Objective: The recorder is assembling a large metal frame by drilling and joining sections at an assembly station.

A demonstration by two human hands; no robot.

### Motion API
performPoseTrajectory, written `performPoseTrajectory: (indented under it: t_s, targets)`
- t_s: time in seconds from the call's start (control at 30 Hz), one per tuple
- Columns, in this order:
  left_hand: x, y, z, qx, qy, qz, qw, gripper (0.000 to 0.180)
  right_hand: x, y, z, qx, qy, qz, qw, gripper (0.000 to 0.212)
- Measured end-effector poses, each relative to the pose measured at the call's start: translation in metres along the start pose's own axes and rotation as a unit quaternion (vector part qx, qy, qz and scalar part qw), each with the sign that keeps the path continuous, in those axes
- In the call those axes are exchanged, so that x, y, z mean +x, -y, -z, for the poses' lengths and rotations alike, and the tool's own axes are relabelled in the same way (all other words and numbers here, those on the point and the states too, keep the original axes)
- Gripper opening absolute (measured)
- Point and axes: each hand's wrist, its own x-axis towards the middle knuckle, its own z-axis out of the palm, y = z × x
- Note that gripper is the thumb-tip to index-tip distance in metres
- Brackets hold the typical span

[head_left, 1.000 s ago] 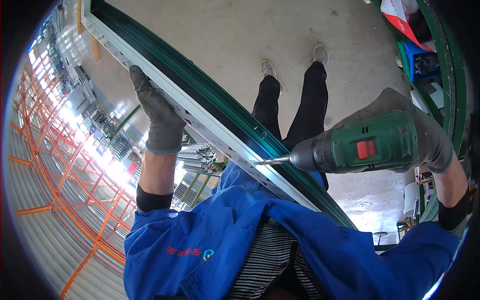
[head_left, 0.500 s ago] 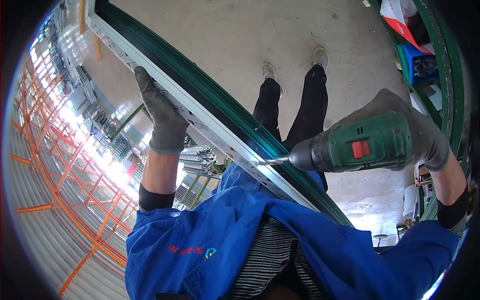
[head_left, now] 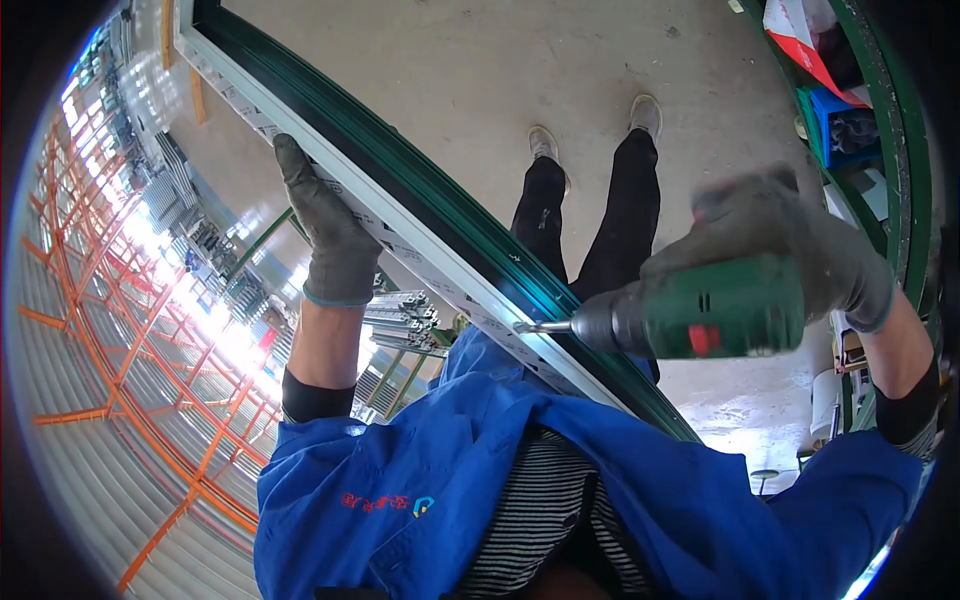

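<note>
A long metal frame (head_left: 420, 185), green on one side and white along the other, slants from the upper left down toward my waist. My gloved left hand (head_left: 335, 225) grips its white outer edge, the fingers partly hidden behind the profile. In my gloved right hand (head_left: 780, 235) is a green cordless drill (head_left: 725, 308) with a black chuck and a red switch. Its bit (head_left: 545, 327) points left across the green part, and the tip meets the white strip of the frame. The drill and right hand are somewhat blurred.
At the right stands a green rack (head_left: 905, 150) with a blue bin (head_left: 840, 125) and a red-and-white package (head_left: 805, 40). Bundled metal profiles (head_left: 400, 318) lie beyond my left forearm. My shoes (head_left: 645, 115) rest on the concrete floor.
The drill body has tilted and dropped slightly toward me, while its bit tip stays at the white strip. My right hand shifted with it; the frame and left hand have barely moved.
</note>
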Motion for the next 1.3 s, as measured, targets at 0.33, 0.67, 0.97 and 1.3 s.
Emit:
performPoseTrajectory:
  t_s: [0.33,0.67,0.97,1.3]
  targets:
    - [-0.002,0.000,-0.015,-0.007,-0.008,-0.007,1.000,0.052,-0.024,-0.035,-0.005,-0.135,-0.068,0.058,0.987,0.051]
    - [-0.002,-0.001,-0.018,0.024,-0.052,-0.022,0.998,0.052,-0.022,-0.043,0.003,-0.073,-0.036,0.045,0.996,0.078]
    - [-0.003,-0.001,-0.024,0.040,-0.042,-0.026,0.998,0.053,-0.025,-0.045,0.001,-0.094,-0.064,0.069,0.991,0.078]
    - [0.004,-0.001,-0.008,0.047,-0.022,-0.026,0.998,0.060,-0.024,-0.038,0.001,-0.112,-0.061,0.040,0.991,0.077]
